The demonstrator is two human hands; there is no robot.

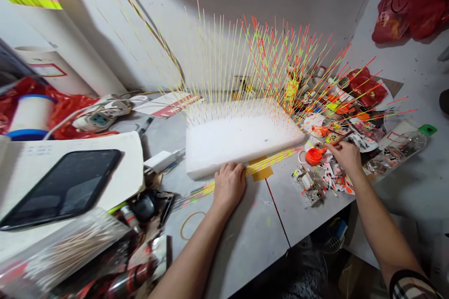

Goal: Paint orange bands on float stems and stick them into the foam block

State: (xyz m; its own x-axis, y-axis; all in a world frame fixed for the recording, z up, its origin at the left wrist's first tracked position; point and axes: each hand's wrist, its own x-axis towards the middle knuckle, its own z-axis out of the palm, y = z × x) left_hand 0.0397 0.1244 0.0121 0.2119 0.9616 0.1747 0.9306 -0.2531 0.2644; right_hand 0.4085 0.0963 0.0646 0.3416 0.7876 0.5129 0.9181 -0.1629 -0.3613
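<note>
My left hand (229,184) is closed over a bundle of thin yellow, green and pink rods (275,160) lying on the table, its knuckles beside the front edge of a white foam block (242,135). Many similar rods with yellow-green and red-orange upper parts stand fanned out in the block. Over on the right, my right hand (345,155) pinches a thin brown stick (343,137), perhaps a brush handle. Its lower end is close to a small orange paint cup (313,156). My fingers hide part of the stick.
Paint-stained scraps and pots (336,103) crowd the right side, near a clear bottle with a green cap (403,147). To the left are a black phone (63,187) on paper, a power strip (98,114) and bagged cotton swabs (70,247). A rubber band (182,229) lies nearby.
</note>
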